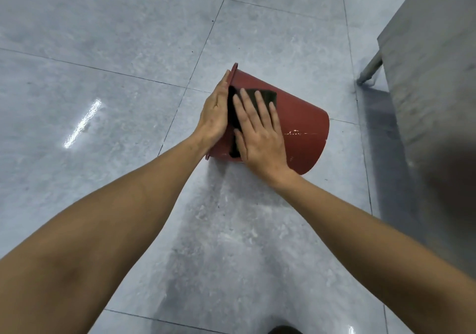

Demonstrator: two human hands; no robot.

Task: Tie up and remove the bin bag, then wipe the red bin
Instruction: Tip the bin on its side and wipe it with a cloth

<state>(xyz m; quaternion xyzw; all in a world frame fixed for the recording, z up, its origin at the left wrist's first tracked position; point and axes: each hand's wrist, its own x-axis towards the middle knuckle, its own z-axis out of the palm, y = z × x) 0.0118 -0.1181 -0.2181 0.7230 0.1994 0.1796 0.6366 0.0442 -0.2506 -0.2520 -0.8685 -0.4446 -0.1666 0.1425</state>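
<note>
The red bin [301, 119] lies on its side on the grey tiled floor, its rim pointing left and its base to the right. My left hand [215, 113] grips the rim, fingers curled over the edge. My right hand [260, 130] lies flat with fingers spread on a dark cloth [265, 95], pressing it against the bin's upper side wall near the rim. White scuff marks show on the wall near the base. No bin bag is in view.
A stainless steel unit [432, 58] with a metal leg [369, 72] stands at the right, close to the bin's base. A dark shoe tip [284, 330] shows at the bottom edge. Glossy floor tiles [103, 63] stretch to the left and ahead.
</note>
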